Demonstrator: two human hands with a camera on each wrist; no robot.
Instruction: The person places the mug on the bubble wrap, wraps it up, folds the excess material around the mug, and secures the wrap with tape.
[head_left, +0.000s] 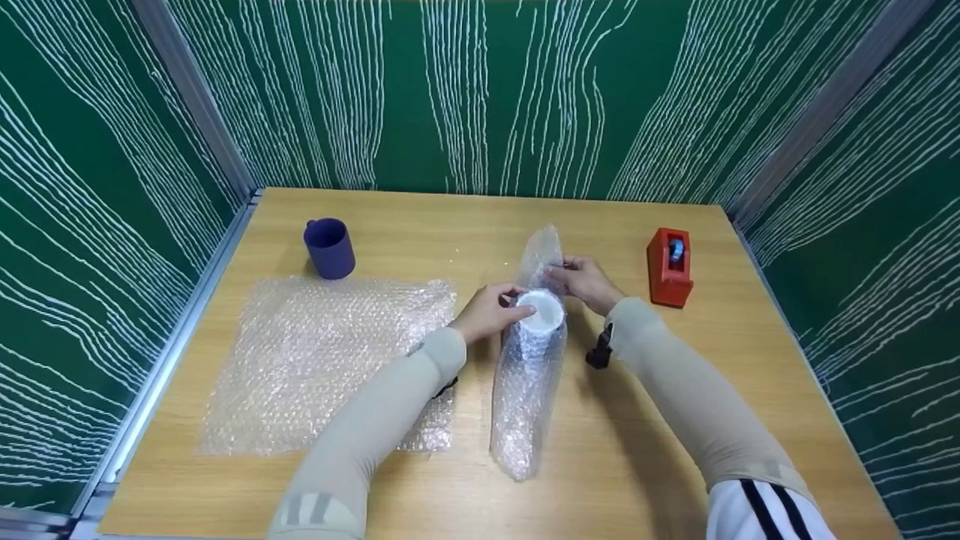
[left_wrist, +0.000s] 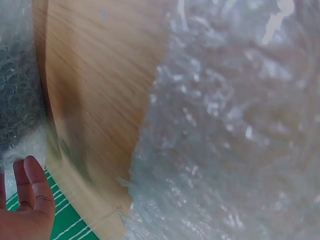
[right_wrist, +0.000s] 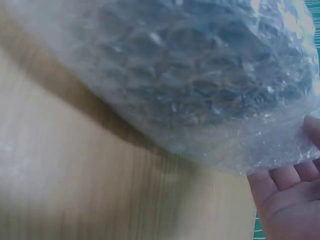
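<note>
Your left hand (head_left: 484, 313) grips the white-rimmed cup (head_left: 547, 313) mid-table (head_left: 622, 457), thumb over its rim, bubble wrap (head_left: 525, 420) about it. Your right hand (head_left: 590, 285) pinches the wrap's far end, red tape dispenser (head_left: 661, 271) off right

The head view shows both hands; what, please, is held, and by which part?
The right hand pinches bubble wrap by its far flap; the left hand touches the wrapped object's white end, grip unclear.
</note>
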